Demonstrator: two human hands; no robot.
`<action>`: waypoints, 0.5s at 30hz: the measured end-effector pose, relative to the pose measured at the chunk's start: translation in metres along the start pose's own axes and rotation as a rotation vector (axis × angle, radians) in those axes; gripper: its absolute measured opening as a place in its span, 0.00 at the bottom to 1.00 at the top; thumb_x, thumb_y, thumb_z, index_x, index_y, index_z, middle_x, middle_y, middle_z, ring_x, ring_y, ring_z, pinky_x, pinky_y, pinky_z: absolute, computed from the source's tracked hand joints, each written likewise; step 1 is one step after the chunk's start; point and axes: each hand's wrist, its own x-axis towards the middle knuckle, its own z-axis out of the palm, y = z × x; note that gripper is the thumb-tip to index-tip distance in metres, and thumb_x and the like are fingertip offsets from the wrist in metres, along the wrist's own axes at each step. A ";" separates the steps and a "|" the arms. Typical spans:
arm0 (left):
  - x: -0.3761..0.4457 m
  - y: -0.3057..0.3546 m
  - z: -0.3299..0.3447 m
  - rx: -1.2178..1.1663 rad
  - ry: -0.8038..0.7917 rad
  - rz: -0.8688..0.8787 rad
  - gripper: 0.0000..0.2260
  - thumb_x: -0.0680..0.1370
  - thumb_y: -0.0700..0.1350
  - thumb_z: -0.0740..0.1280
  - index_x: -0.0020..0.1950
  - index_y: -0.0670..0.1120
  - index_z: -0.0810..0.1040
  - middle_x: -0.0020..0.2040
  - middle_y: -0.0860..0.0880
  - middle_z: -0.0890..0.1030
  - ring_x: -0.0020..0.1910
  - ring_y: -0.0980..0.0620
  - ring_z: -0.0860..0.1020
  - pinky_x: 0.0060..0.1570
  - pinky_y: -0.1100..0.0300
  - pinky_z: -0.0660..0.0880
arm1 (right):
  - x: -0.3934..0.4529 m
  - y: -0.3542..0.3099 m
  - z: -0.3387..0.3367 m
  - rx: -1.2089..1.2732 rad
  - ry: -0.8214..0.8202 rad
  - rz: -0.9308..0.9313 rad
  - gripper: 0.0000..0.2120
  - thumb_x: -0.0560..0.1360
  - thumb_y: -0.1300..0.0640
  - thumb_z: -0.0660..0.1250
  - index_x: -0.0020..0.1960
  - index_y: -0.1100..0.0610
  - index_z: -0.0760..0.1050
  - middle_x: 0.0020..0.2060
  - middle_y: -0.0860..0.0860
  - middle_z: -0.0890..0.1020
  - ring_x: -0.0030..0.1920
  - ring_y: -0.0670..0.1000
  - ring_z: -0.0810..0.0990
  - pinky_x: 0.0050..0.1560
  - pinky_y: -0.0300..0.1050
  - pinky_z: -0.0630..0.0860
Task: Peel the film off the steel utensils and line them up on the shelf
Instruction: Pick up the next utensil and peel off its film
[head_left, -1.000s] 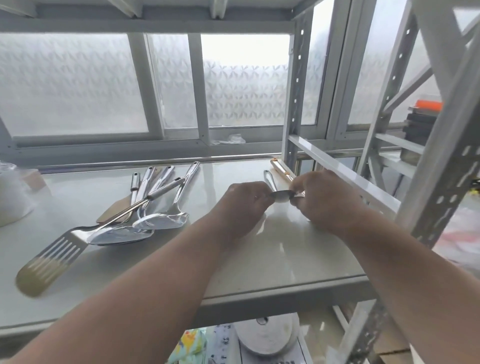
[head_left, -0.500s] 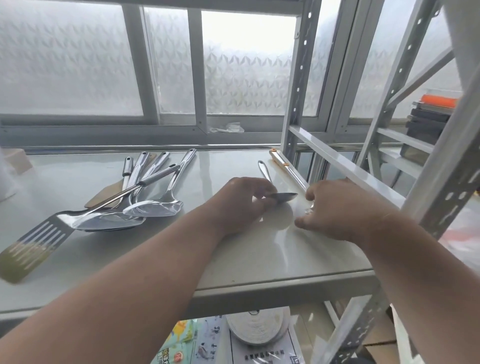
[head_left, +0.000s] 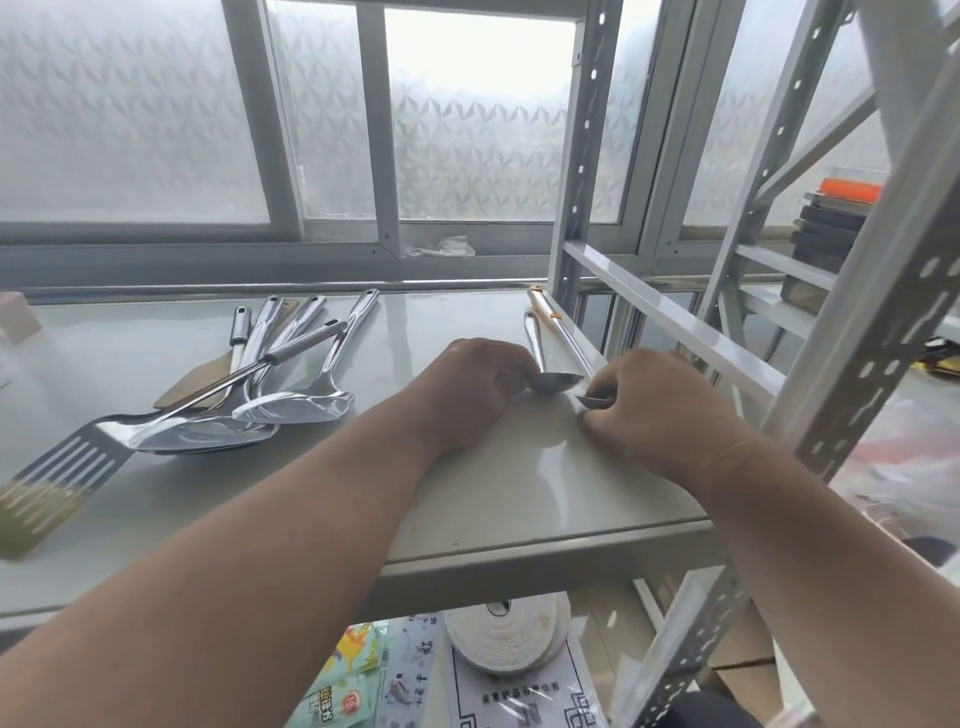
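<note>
A small steel spoon (head_left: 555, 382) lies on the white shelf (head_left: 519, 483), its handle pointing away from me. My left hand (head_left: 470, 387) pinches the near side of its bowl. Just to the right lies a longer spoon with orange marks on its handle (head_left: 563, 332). My right hand (head_left: 657, 410) curls its fingers around that spoon's bowl end, most of which is hidden. Further left on the shelf sits a loose pile of steel spatulas and ladles (head_left: 270, 395), with a slotted turner (head_left: 67, 467) at its near end.
A perforated shelf post (head_left: 584, 156) and a slanted crossbar (head_left: 675, 325) stand close behind my right hand; another post (head_left: 878, 332) rises at the right. Crumpled film (head_left: 441, 245) lies on the window sill. A white tape roll (head_left: 509, 631) and packets sit below.
A second ago both hands held the small spoon raised. It now lies on the shelf under my left fingers, and my right hand has shifted right onto the orange-marked spoon.
</note>
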 end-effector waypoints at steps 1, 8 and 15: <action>0.000 0.000 0.000 0.001 0.002 0.004 0.11 0.84 0.42 0.67 0.55 0.53 0.89 0.50 0.52 0.86 0.52 0.49 0.82 0.49 0.63 0.74 | -0.001 0.001 0.001 0.012 0.010 0.005 0.09 0.68 0.43 0.72 0.45 0.46 0.84 0.46 0.48 0.83 0.46 0.51 0.81 0.48 0.44 0.77; -0.002 0.003 0.001 -0.017 0.023 0.030 0.09 0.82 0.41 0.69 0.57 0.52 0.87 0.52 0.54 0.88 0.55 0.53 0.84 0.60 0.59 0.77 | -0.010 -0.001 -0.005 0.129 0.081 -0.034 0.26 0.69 0.38 0.75 0.63 0.49 0.80 0.50 0.47 0.84 0.52 0.50 0.80 0.55 0.44 0.75; -0.004 0.002 0.001 -0.016 -0.004 0.025 0.08 0.82 0.43 0.70 0.54 0.54 0.88 0.48 0.58 0.87 0.52 0.55 0.84 0.56 0.58 0.78 | -0.010 -0.006 -0.004 0.110 0.071 -0.040 0.25 0.68 0.36 0.74 0.61 0.46 0.81 0.50 0.46 0.83 0.53 0.50 0.81 0.58 0.48 0.78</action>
